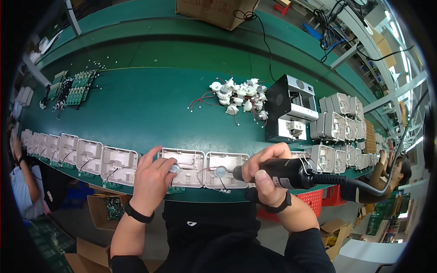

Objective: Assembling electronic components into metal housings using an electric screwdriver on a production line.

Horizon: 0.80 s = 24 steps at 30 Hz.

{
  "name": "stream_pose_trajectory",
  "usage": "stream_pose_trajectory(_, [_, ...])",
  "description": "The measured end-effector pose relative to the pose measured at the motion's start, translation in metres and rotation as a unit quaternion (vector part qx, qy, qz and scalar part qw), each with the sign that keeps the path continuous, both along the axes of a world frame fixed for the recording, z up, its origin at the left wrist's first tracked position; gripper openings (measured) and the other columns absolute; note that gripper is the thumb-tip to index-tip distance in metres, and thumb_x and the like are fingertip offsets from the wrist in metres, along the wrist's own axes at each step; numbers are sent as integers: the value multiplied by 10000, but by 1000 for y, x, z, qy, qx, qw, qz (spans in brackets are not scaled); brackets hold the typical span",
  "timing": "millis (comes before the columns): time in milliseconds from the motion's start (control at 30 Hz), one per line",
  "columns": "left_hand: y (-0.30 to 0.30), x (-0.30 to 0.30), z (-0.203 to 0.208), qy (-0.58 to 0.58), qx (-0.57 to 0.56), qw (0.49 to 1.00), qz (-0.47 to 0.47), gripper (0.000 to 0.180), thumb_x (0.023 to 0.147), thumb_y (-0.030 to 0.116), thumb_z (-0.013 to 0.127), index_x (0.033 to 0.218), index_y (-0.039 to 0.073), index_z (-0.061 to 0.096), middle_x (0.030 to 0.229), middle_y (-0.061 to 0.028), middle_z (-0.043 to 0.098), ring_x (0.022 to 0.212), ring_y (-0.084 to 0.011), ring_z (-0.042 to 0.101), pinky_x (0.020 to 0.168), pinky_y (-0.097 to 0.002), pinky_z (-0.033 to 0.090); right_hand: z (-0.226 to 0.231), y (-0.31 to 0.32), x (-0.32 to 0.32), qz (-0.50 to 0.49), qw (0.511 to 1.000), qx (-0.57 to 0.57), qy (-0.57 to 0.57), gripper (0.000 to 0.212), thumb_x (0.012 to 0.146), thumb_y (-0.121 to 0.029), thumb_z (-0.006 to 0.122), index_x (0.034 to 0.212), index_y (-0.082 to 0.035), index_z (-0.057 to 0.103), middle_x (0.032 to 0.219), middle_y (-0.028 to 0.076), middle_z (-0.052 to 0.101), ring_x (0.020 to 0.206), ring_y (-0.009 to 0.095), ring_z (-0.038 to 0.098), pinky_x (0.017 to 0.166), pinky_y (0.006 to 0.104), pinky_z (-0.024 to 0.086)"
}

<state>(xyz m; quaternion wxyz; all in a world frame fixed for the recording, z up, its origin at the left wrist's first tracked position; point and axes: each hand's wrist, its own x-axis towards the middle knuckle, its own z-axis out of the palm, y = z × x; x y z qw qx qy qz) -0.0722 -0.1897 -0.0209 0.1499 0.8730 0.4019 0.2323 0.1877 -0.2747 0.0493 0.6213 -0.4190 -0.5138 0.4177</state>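
The left hand (pixel 152 178), fingers bent, touches a round disc (pixel 175 169) in an open plastic housing (pixel 193 179); grip indeterminable. The right hand (pixel 269 175) grasps a cylindrical black tool (pixel 296 174) beside the neighbouring housing (pixel 236 160), containing another disc (pixel 220 172).

Cardboard carton (pixel 200 12): red printed marks (pixel 223 5), too small to read.
Black handheld tool (pixel 298 170): pale label (pixel 284 183), lettering illegible.
Black garment (pixel 209 248): small white emblem (pixel 191 223).
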Motion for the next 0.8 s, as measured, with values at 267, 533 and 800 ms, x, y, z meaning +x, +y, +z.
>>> stream_pose_trajectory(267, [0,-3,-2,-3,-4,1000,2,375,691,58,818,1053,87,725,983,-73,708,1224,-351,582,994,-474,471,-21,7,-3,14,998,0,-56,358,918,-132,671,1100,-51,374,802,104,556,681,176,552,642,340,507])
stream_pose_trajectory(533, [3,3,0,-13,2,1000,-24,373,693,59,809,1052,64,705,976,-101,691,1222,-363,570,999,-483,459,0,-5,17,-18,997,26,-77,344,921,-144,664,1106,-62,386,791,80,544,647,171,537,611,337,496])
stream_pose_trajectory(800, [0,6,1,3,-6,1000,8,378,668,52,823,1028,60,707,945,-107,702,1232,-371,568,990,-489,456,53,6,129,-291,939,161,-87,162,962,-91,573,1089,-61,477,776,74,531,608,183,526,577,334,475])
